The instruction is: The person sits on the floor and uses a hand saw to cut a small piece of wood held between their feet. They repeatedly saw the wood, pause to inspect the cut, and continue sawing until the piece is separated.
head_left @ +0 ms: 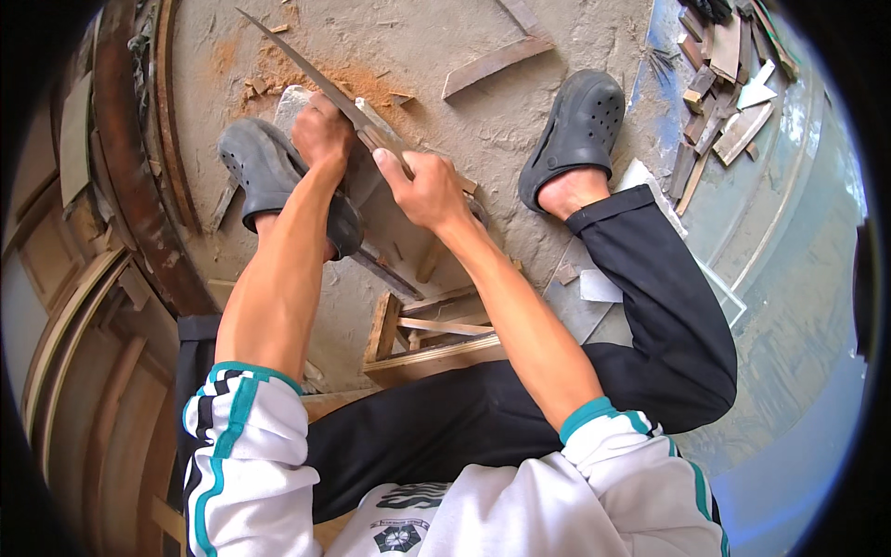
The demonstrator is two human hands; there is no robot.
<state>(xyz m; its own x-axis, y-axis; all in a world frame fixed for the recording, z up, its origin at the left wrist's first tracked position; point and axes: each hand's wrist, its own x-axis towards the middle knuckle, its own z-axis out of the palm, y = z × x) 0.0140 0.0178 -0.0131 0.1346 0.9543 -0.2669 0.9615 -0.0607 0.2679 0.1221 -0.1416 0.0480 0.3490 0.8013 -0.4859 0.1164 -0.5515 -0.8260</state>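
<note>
Saw: dark, tapering blade toward far left; brown handle clenched by right hand; left hand curled, hold unclear.

Bright, soft light fills the fisheye-bent, black-cornered view.

Dull metal saw, rough floor, matt plastic clogs, cloth trousers

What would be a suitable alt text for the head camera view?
A person's right-hand grip holds a handsaw; the left-hand grip is beside it. Orange-brown sawdust lies on the rough floor beyond; wood offcuts are piled at upper right.
</note>
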